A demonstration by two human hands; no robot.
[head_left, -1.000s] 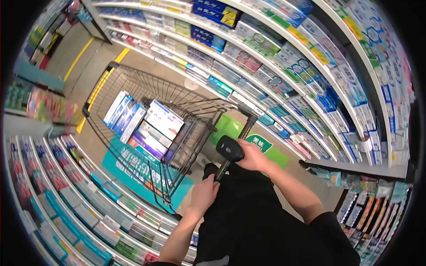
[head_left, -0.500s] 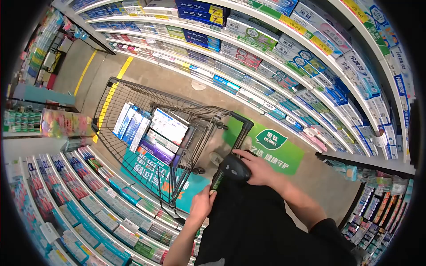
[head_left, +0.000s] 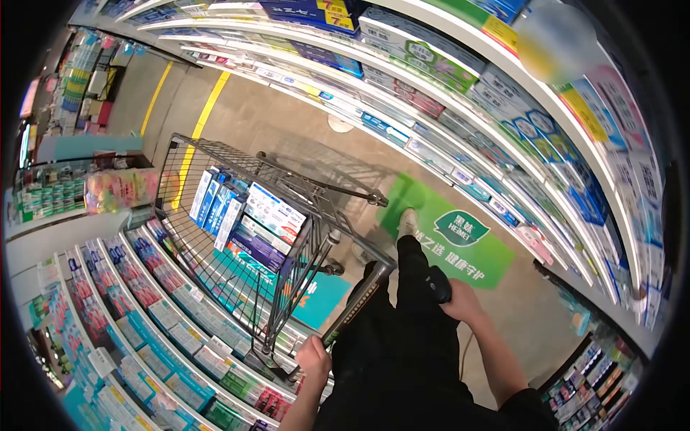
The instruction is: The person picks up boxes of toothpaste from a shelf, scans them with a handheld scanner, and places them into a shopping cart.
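Hands: two bare hands, held apart from each other in a store aisle, each occupied with a different thing.
Left hand [head_left: 314, 356]: clamped on the near-left end of one dark handle [head_left: 361, 302]; how far the fingers wrap around is partly hidden.
Right hand [head_left: 463, 302]: closed around one black handheld device [head_left: 438, 284], clear of the handle and above the dark trousers.
Cart: one wire shopping cart [head_left: 226, 152], standing ahead and to the left of the person, its basket loaded with packages.
Boxes: two groups side by side in the basket, the exact total too tightly packed to count; blue-and-white boxes [head_left: 214, 205] stand toward the front, while one white box [head_left: 275, 207] and one purple box [head_left: 253, 249] show in the group nearer the handle.
Shoe: one pale shoe [head_left: 407, 223] plain to see, planted on the green floor sign.
Floor signs: two, one green floor sign [head_left: 485, 273] marked "HEIMEI" and one teal sign [head_left: 325, 302], the latter partly beneath the cart.
Yellow lines: two on the floor, the nearer line [head_left: 204, 128] running to the cart's front, the farther line [head_left: 155, 99] beyond it.
Racks: two long ones flank the aisle, the right rack [head_left: 460, 29] and the left rack [head_left: 102, 361], both filled with rows of small packages.
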